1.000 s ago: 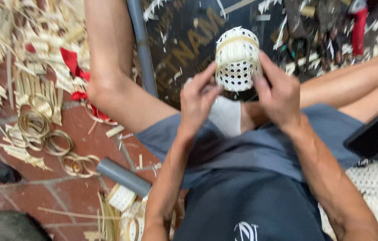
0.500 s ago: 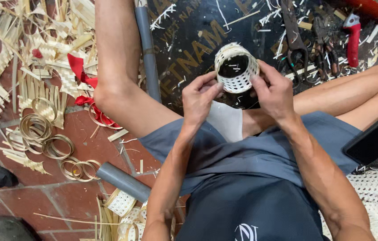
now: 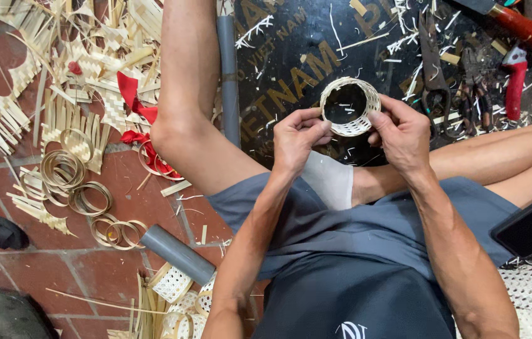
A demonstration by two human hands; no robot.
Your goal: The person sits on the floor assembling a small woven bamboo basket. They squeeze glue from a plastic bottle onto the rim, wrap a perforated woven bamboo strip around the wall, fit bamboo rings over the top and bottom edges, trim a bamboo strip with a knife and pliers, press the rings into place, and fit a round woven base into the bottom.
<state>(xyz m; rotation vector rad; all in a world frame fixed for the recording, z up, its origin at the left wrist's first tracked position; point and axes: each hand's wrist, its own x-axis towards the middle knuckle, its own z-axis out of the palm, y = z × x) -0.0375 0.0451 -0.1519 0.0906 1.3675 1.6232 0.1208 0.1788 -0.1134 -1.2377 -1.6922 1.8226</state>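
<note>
- Red brick floor (image 3: 90, 263) serves as the workplace, littered with pale bamboo strips; the person is seated on it with knees spread.
- Nearest, by the left thigh, a grey pipe piece (image 3: 177, 254) is seen beside a few small woven rings (image 3: 171, 284), which look already finished.
- Between the knees, a small woven ring basket (image 3: 349, 105) is held up with its opening turned towards the camera.
- The left hand (image 3: 297, 135) has its fingers clamped on the ring's near left rim; the right hand (image 3: 401, 135) has its fingers pinched on the right rim.
- The lattice wall appears fully woven and closed into a round; the work is judged to be late, with only rim trimming or tidying left.
- Farther left, coiled bamboo hoops (image 3: 65, 171) lie unused.
- Farthest, on a dark mat (image 3: 291, 37), scissors (image 3: 432, 69) and red-handled pliers (image 3: 515, 78) lie untouched.
</note>
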